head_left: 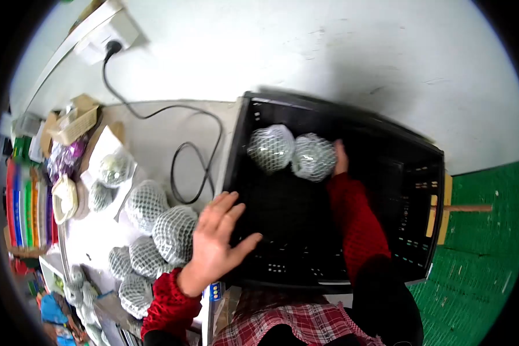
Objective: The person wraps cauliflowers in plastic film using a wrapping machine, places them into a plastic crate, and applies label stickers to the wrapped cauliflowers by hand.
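Note:
My right hand (pixel 341 158) reaches into the black plastic crate (pixel 438 207) and is against the right side of a shiny round item in a white foam net (pixel 313 157). The item partly hides its fingers, which seem to curl around that side. Another net-wrapped round item (pixel 271 148) sits just left of it in the crate. My left hand (pixel 216 242) is open with fingers spread at the crate's left edge, holding nothing. Beside it on the table lies a net-wrapped item (pixel 176 235), with several more (pixel 147 206) around it.
A black cable (pixel 220 132) loops over the table from a wall socket (pixel 114 43). A small basket (pixel 74 125) and colored folders (pixel 29 202) stand at the left. A green surface (pixel 484 248) lies right of the crate. The white wall (pixel 271 52) runs behind it.

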{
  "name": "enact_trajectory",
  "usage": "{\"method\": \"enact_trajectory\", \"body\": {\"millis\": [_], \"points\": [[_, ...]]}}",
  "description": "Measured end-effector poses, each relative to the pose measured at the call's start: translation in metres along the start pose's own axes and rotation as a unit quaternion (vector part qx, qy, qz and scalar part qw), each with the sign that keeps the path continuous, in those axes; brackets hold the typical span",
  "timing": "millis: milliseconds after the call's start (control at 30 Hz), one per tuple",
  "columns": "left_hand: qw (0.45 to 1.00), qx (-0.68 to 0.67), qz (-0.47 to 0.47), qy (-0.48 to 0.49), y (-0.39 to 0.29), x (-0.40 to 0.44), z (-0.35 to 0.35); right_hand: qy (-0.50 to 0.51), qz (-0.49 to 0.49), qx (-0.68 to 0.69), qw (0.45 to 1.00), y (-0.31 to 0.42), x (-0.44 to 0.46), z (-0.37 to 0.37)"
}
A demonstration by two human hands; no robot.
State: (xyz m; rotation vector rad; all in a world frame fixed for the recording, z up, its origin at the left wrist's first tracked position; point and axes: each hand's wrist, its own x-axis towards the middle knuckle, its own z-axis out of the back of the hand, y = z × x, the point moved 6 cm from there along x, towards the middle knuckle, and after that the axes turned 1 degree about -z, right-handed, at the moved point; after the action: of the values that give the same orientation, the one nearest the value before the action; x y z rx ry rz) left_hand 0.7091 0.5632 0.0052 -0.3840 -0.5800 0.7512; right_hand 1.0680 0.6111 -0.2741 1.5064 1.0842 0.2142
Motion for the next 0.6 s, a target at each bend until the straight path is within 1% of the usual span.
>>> {"method": "enact_trajectory", "body": {"millis": [33,67,100,167,200,233,267,300,333,367,400,433,467,500,533,567,600], "points": [[1.0,0.013,0.011,-0.005,0.011,-0.008,0.011,-0.044,-0.044,0.001,0.998,-0.002,-0.006,0.003],[0.998,0.041,0.031,-0.025,0.027,-0.016,0.027,-0.136,-0.03,-0.082,0.987,0.0,-0.007,0.011],[0.995,0.073,0.056,-0.042,0.042,-0.024,0.043,-0.176,-0.058,-0.089,0.979,0.001,-0.014,0.016],[0.981,0.125,0.133,-0.061,0.085,-0.053,0.083,-0.094,0.06,-0.213,0.971,0.008,0.007,0.033],[0.966,0.176,0.172,-0.079,0.117,-0.072,0.099,-0.113,0.124,-0.339,0.926,0.012,0.034,0.063],[0.939,0.218,0.238,-0.116,0.154,-0.088,0.122,-0.144,0.107,-0.556,0.812,0.033,0.034,0.06],[0.922,0.248,0.264,-0.137,0.191,-0.106,0.143,-0.149,0.356,-0.529,0.756,0.061,0.014,0.042],[0.891,0.275,0.336,-0.133,0.235,-0.127,0.161,-0.151,0.438,-0.437,0.771,0.091,-0.028,0.0],[0.864,0.26,0.407,-0.142,0.266,-0.139,0.181,-0.067,0.449,-0.345,0.822,0.119,-0.088,-0.074],[0.834,0.264,0.459,-0.156,0.302,-0.15,0.197,0.053,0.43,-0.289,0.854,0.125,-0.128,-0.145],[0.824,0.325,0.432,-0.173,0.324,-0.157,0.207,0.171,0.409,-0.335,0.832,0.125,-0.174,-0.22],[0.818,0.338,0.442,-0.146,0.344,-0.158,0.217,0.278,0.399,-0.364,0.794,0.111,-0.211,-0.291],[0.81,0.354,0.451,-0.122,0.359,-0.161,0.225,0.377,0.387,-0.341,0.769,0.079,-0.226,-0.35],[0.81,0.35,0.453,-0.132,0.366,-0.165,0.226,0.443,0.418,-0.348,0.712,0.055,-0.259,-0.412],[0.806,0.335,0.478,-0.094,0.378,-0.173,0.224,0.472,0.469,-0.377,0.644,0.019,-0.275,-0.463],[0.801,0.324,0.5,-0.053,0.388,-0.179,0.223,0.464,0.512,-0.409,0.596,-0.028,-0.281,-0.507],[0.817,0.31,0.485,-0.037,0.396,-0.187,0.217,0.487,0.497,-0.434,0.572,-0.069,-0.29,-0.547]]}}
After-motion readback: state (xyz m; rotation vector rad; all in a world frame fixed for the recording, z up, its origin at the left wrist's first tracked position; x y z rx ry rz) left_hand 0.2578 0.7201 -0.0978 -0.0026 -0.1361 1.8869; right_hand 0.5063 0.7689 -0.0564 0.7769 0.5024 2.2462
